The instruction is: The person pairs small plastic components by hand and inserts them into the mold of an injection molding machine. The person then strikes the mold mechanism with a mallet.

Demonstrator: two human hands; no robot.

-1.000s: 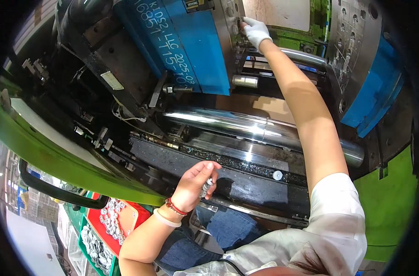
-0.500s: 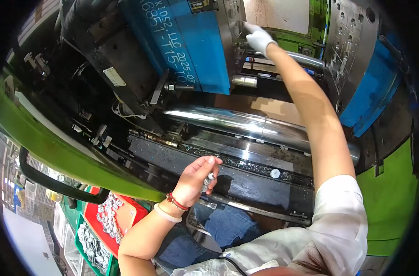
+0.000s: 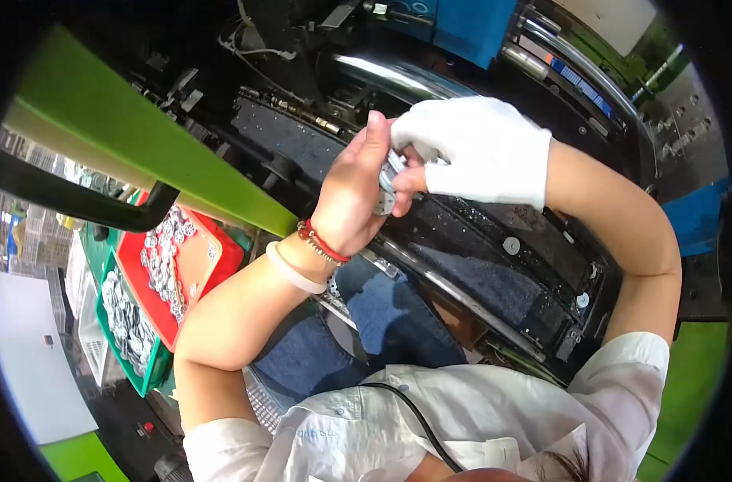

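Note:
My left hand (image 3: pixel 348 189), bare with bracelets at the wrist, is closed around small grey moulded parts (image 3: pixel 388 173), its thumb pointing up. My right hand (image 3: pixel 486 153) wears a white glove with bare fingertips showing. Its fingers meet the left hand and pinch the same grey parts from the right. The palms hide much of the parts, so their full shape and number do not show. Both hands are above the dark machine bed, in front of a polished steel bar (image 3: pixel 398 76).
A green machine door (image 3: pixel 149 124) with a black handle (image 3: pixel 81 201) stands at left. Beyond it, a red tray (image 3: pixel 228 259) and a green tray (image 3: pixel 146 384) hold many similar parts. Blue mould blocks (image 3: pixel 474 28) are at the top. Loose discs (image 3: pixel 511 246) lie on the bed.
My right hand has come back from the mould to meet my left hand at the grey parts. My left hand has risen slightly, and the view has shifted down and left.

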